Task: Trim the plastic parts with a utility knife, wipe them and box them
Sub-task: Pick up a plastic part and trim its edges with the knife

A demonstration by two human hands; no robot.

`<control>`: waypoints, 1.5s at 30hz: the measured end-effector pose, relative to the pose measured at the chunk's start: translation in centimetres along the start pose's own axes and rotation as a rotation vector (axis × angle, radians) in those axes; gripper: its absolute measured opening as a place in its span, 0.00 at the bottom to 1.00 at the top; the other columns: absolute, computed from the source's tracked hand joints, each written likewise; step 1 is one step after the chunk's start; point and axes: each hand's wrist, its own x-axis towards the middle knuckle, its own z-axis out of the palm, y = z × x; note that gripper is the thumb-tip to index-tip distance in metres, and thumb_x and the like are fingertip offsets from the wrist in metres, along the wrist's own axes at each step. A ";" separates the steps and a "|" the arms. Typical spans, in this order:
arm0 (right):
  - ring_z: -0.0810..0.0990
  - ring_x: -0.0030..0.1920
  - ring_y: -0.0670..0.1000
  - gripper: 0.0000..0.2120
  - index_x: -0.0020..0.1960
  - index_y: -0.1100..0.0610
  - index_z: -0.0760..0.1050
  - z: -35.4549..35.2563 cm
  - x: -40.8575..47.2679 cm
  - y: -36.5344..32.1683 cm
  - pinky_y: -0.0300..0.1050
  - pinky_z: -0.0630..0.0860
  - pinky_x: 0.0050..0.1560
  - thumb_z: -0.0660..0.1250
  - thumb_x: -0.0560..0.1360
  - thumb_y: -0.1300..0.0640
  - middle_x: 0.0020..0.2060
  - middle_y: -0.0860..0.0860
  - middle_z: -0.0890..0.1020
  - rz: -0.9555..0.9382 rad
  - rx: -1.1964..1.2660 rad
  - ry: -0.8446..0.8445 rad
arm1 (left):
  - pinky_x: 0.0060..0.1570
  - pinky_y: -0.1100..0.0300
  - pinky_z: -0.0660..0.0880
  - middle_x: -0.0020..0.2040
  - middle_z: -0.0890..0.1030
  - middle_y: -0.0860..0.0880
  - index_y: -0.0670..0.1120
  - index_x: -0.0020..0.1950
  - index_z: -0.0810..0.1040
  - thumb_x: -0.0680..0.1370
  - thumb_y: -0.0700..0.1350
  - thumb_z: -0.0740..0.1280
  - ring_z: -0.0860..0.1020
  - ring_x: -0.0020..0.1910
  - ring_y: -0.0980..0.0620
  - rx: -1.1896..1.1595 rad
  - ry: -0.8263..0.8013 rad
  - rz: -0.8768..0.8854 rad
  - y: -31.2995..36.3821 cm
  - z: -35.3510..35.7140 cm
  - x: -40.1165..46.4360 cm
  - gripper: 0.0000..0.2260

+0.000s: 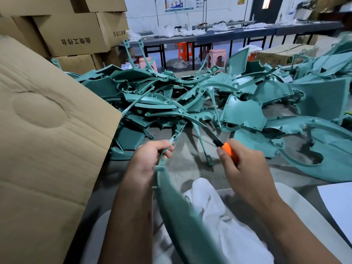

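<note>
The teal plastic part (172, 202) ran from the person's lap up toward the heap, its narrow upper arm gripped in the curled fingers of the left hand (150, 161). The right hand (242, 166) was closed around an orange utility knife (227, 149), its dark tip pointing at the part's far arm. A white cloth (224, 221) lay over the lap beside the part, a cardboard box flap (47, 130) stood at left, and the pile of teal parts (190, 96) covered the floor ahead.

One utility knife (227, 150), one white cloth (224, 221), two hands, about five stacked cardboard boxes (72, 33), teal parts (190, 96) beyond counting
</note>
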 end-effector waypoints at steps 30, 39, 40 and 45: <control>0.72 0.26 0.49 0.06 0.52 0.55 0.78 0.9 0.9 -1.7 0.40 0.71 0.25 0.70 0.78 0.65 0.37 0.50 0.77 0.407 1.264 0.004 | 0.59 0.43 0.79 0.67 0.80 0.39 0.45 0.66 0.81 0.77 0.51 0.70 0.79 0.66 0.39 -0.068 -0.416 0.365 -4.9 -3.4 -0.8 0.20; 0.70 0.32 0.47 0.17 0.41 0.54 0.67 0.7 -0.4 -2.0 0.42 0.66 0.35 0.57 0.86 0.49 0.31 0.47 0.70 -0.163 0.310 0.149 | 0.50 0.61 0.80 0.51 0.87 0.51 0.50 0.53 0.86 0.78 0.39 0.70 0.85 0.52 0.51 0.337 0.014 0.933 -4.6 -2.4 -0.3 0.08; 0.69 0.32 0.44 0.15 0.42 0.51 0.66 0.8 -0.6 -2.4 0.35 0.62 0.35 0.58 0.86 0.50 0.31 0.43 0.69 -0.237 0.267 0.145 | 0.48 0.64 0.79 0.49 0.87 0.53 0.52 0.52 0.85 0.79 0.39 0.69 0.85 0.50 0.54 0.414 0.024 0.969 -4.9 -2.3 -0.4 0.09; 0.68 0.31 0.50 0.14 0.46 0.55 0.69 2.0 -1.3 -3.6 0.51 0.67 0.32 0.56 0.85 0.47 0.32 0.41 0.64 -0.393 0.110 0.027 | 0.37 0.48 0.75 0.34 0.79 0.42 0.39 0.41 0.78 0.80 0.48 0.66 0.76 0.35 0.42 0.629 0.045 1.071 -6.4 -1.6 -0.2 0.14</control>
